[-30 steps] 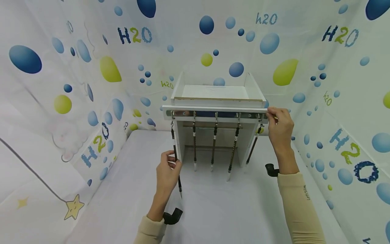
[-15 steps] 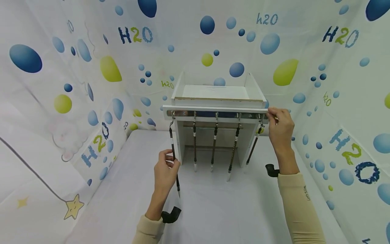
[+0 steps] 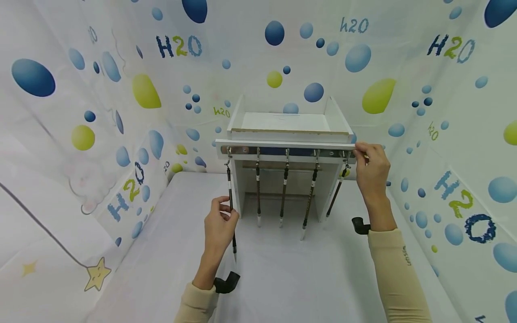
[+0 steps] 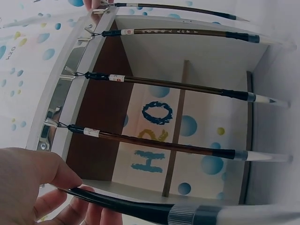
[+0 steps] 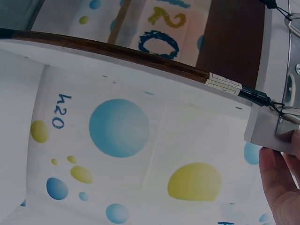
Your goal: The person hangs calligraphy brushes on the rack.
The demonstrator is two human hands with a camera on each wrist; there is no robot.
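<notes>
A white shelf unit (image 3: 288, 123) carries a metal hook rail (image 3: 282, 151) along its front. Several calligraphy brushes hang from the hooks. My left hand (image 3: 228, 213) pinches the shaft of the leftmost brush (image 3: 230, 188), whose loop is still on its hook. In the left wrist view the left hand (image 4: 70, 187) holds that dark shaft (image 4: 131, 206), with other brushes (image 4: 154, 143) hanging beyond it. My right hand (image 3: 360, 153) grips the right end of the rail, beside the rightmost brush (image 3: 336, 193). The right wrist view shows my right hand's fingers (image 5: 281, 187) under the rail end (image 5: 267, 131) and that brush (image 5: 117, 51).
The shelf stands at the back of a white table (image 3: 282, 278). Curtains (image 3: 81, 134) printed with blue and yellow bubbles close in the left, back and right sides. Black wrist mounts sit on both beige sleeves.
My left hand has shifted slightly up and to the left with the leftmost brush, which now hangs nearer to vertical. The right hand has stayed on the rail end.
</notes>
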